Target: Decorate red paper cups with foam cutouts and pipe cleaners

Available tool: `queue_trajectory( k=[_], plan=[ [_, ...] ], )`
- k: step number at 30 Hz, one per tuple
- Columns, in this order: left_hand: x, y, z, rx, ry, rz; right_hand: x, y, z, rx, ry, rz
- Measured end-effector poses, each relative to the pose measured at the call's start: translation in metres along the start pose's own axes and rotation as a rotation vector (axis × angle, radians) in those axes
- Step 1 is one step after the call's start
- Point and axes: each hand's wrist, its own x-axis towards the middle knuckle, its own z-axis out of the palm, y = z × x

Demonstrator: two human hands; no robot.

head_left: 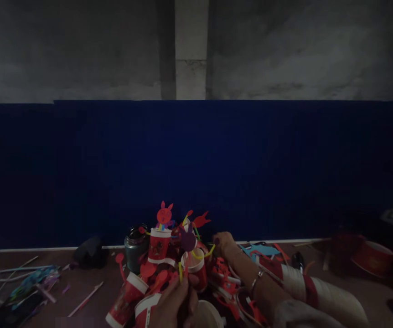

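Note:
At the bottom centre my left hand [173, 303] is closed, thumb and fingers pinching a short yellow straw [180, 272]. Just beyond it stands a red and white paper cup [201, 275], with a dark purple paper animal head [188, 240] and a bent yellow straw [205, 256] above its rim. My right hand [225, 243] reaches to the far side of the pile by the wall, fingers curled down. What they touch is hidden. Behind the left hand, another cup [159, 246] carries a red rabbit-shaped paper head [164, 216].
Red paper cut-outs [222, 273] lie heaped under my right forearm. A tipped cup [128, 298] and a dark jar [137, 248] are on the left. Stacked cups [329, 291] lie at right. Straws and scraps [35, 282] litter the far left. A blue wall [196, 164] stands behind.

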Motion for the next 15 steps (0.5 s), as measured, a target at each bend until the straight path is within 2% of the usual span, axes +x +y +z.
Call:
queue_trajectory(
  k=[4, 8, 11, 13, 15],
  plan=[
    [-0.005, 0.001, 0.0, -0.03, -0.001, -0.041, -0.02, 0.016, -0.009, 0.028, 0.034, 0.075],
    [-0.008, 0.0, -0.001, -0.067, 0.007, -0.074, -0.049, 0.039, -0.026, 0.087, 0.159, 0.173],
    [-0.003, -0.004, -0.002, -0.083, 0.014, -0.094, -0.081, 0.042, -0.042, 0.175, 0.263, 0.191],
    [0.002, -0.008, -0.003, -0.087, 0.018, -0.112, -0.106, 0.03, -0.051, 0.273, 0.353, 0.137],
    [0.008, -0.013, -0.002, -0.087, 0.034, -0.132, -0.131, 0.01, -0.056, 0.611, 0.514, -0.066]
  ],
)
